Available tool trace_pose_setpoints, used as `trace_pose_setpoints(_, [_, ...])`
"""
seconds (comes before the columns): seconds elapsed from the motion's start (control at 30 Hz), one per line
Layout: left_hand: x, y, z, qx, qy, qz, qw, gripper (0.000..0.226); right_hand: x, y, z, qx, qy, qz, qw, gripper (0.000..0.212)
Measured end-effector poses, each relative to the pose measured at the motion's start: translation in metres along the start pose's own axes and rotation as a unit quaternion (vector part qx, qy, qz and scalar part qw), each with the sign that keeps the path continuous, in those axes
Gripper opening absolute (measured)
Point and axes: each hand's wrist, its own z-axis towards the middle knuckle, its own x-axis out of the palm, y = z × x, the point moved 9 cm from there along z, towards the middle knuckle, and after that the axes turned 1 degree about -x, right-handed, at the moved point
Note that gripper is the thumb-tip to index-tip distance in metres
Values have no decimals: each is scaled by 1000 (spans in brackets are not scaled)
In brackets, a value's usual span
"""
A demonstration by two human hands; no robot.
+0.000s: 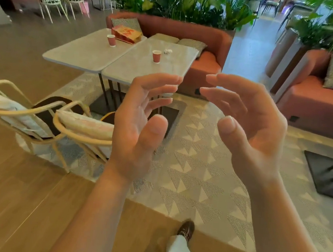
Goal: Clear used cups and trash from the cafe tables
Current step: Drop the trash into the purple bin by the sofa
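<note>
Two pale tables [86, 57] stand pushed together ahead of me. The left one carries a red paper cup [111, 40] and a crumpled orange paper bag [126, 34]. On the right one stand another red paper cup [156, 56] and a small crumpled white wrapper [168, 51]. My left hand [141, 123] and my right hand [249, 125] are raised in front of me, palms facing each other, fingers relaxed and empty. Both hands are well short of the tables.
Two cream metal chairs [46, 118] with cushions stand at the tables' near side, on my left. A terracotta sofa [208, 46] wraps behind the tables, with plants [183, 3] behind it. A second sofa [316, 105] and a dark table base [327, 174] are at right. A patterned rug [198, 169] covers the floor.
</note>
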Motion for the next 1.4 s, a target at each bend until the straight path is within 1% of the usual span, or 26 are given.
trace_pose_setpoints(0.17, [12,80,101,5,-6,38,999,72,-30,-98,92,8,-11,30,999,63])
trace_pose_setpoints(0.3, [23,119,192,36,-15,38,999,70,-60,-145,179,-25,-13,40,999,59])
trace_pose_setpoints(0.4, [26,156,241,34,-24,44,998,70,-75,-183,227,-31,-5,35,999,55])
trace_pose_setpoints(0.5, [25,204,272,19,-33,47,998,69,-86,-234,259,-17,-5,44,999,53])
trace_pose_setpoints(0.6, [24,256,309,4,-32,55,998,69,-91,-292,289,11,-2,46,999,46])
trace_pose_setpoints(0.77, [10,348,376,6,-44,41,998,66,-87,-384,353,9,21,37,999,55])
trace_pose_setpoints(0.97, [-30,452,491,16,-93,28,995,66,-67,-491,470,21,63,20,998,57])
trace_pose_setpoints(1.03, [-43,480,527,17,-105,26,994,64,-59,-521,512,9,72,16,997,57])
trace_pose_setpoints(1.1, [-51,506,559,8,-101,32,994,62,-51,-549,546,-2,74,23,997,56])
trace_pose_setpoints(1.17, [-58,532,582,-10,-95,41,995,57,-40,-578,565,4,76,35,996,55])
trace_pose_setpoints(1.23, [-69,558,600,-21,-97,40,994,42,-32,-607,579,14,81,45,996,55])
trace_pose_setpoints(1.27, [-74,569,609,-23,-100,40,994,39,-29,-620,587,16,84,48,995,56])
trace_pose_setpoints(1.4, [-83,617,646,-42,-105,47,992,38,-25,-672,626,11,98,50,994,59])
